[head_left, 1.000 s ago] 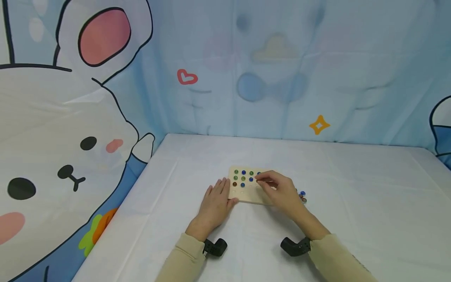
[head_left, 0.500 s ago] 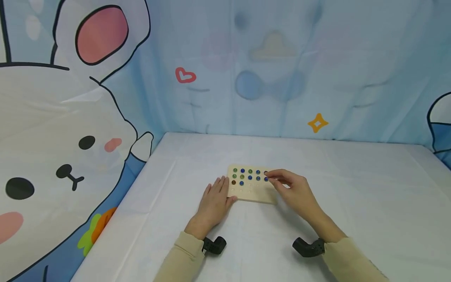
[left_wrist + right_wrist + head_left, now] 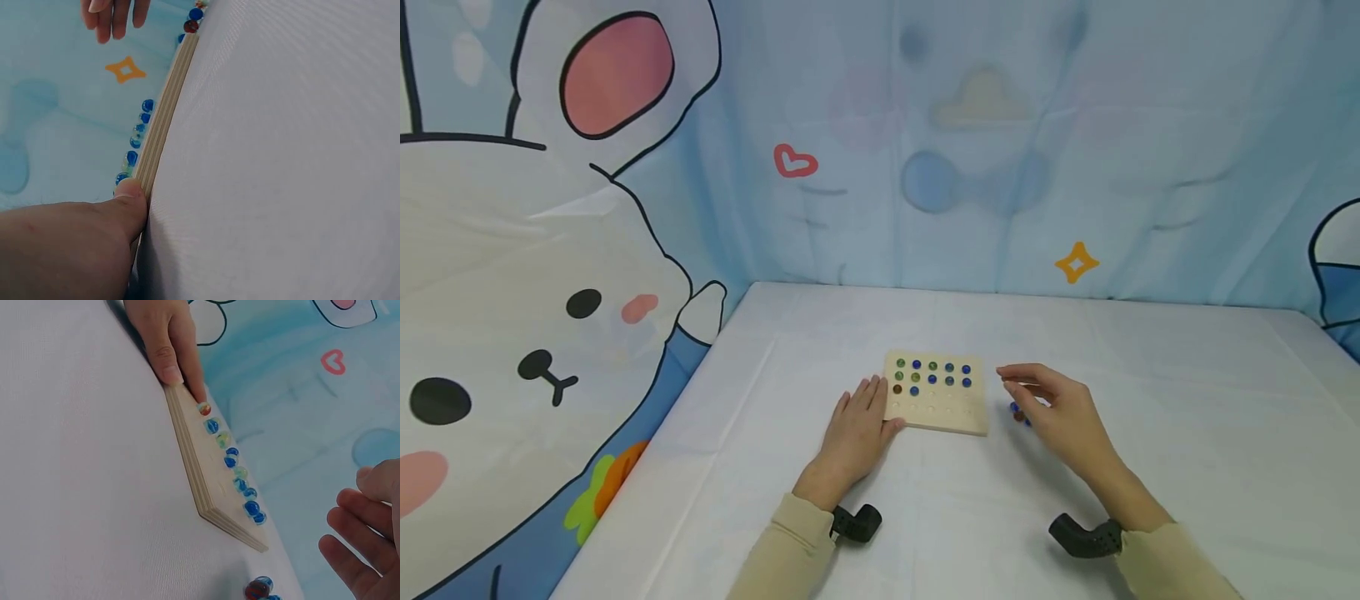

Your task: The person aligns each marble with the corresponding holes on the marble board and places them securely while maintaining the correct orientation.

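Note:
A pale wooden board (image 3: 947,412) with rows of small dimples lies on the white table. Glass marbles, green, blue and one brown (image 3: 897,389), fill its two far rows and the left of the third; nearer dimples are bare. My left hand (image 3: 848,446) rests at the board's left side, fingers straight along the edge. In the left wrist view its thumb (image 3: 130,190) presses the near edge. My right hand (image 3: 1060,417) hovers to the right of the board, fingers loosely bent, nothing visible between them. Below it sit loose marbles (image 3: 257,589), blue and dark red, partly hidden in the head view.
White cloth covers the table (image 3: 1187,417). Behind it hangs a light blue printed curtain (image 3: 865,225), and a large cartoon figure (image 3: 550,275) fills the left side. Black wrist cameras (image 3: 1086,537) sit at both beige cuffs.
My right hand has left the board's far right corner and moved right, fingers parting. The far rows' right-hand marbles now show uncovered, and the loose marbles are visible again. The left hand stays put.

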### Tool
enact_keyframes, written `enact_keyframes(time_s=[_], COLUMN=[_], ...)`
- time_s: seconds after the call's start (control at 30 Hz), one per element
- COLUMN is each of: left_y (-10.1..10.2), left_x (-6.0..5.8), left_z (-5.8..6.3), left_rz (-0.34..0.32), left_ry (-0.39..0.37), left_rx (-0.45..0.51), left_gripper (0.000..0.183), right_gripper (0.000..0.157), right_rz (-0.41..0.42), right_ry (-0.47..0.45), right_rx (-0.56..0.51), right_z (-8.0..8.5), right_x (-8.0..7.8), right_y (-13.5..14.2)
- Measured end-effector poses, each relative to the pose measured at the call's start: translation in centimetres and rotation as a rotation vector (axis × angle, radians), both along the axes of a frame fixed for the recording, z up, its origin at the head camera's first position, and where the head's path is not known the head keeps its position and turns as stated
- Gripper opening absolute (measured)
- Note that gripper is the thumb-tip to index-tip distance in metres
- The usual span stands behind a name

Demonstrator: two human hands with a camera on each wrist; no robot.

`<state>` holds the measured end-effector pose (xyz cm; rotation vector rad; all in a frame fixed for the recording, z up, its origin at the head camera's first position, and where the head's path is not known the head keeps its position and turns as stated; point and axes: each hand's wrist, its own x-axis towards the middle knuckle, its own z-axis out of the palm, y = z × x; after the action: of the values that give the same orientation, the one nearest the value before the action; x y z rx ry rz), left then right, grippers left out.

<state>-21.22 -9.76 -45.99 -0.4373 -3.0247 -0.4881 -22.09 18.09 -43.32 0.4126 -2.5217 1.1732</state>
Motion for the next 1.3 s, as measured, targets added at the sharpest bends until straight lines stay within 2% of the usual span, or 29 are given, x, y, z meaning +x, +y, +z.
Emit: enact_keyframes(time_s=[0.17, 0.6, 1.03, 1.3], left_y=[0.0, -0.1, -0.4, -0.2], left_x=[0.1, 0.1, 0.1, 0.0], left_z=[0.1, 0.0, -0.1, 0.0], left_rz=[0.001, 0.007, 0.001, -0.002], left_ry=[0.019, 0.003, -0.001, 0.006], left_rx=[-0.015, -0.017, -0.007, -0.002], left_gripper=[0.068, 0.068, 0.069, 0.068], right_gripper=[0.020, 0.020, 0.017, 0.016], right_rz=[-0.053, -0.072, -0.156, -0.158], right_ry=[0.038, 0.054, 0.016, 0.009], right_rx=[0.032, -0.018, 0.040, 0.036], right_z=[0.1, -1.2, -3.0, -3.5], right_x=[0.4, 0.7, 0.6, 0.6], right_y=[1.0, 3.2, 4.1, 4.6])
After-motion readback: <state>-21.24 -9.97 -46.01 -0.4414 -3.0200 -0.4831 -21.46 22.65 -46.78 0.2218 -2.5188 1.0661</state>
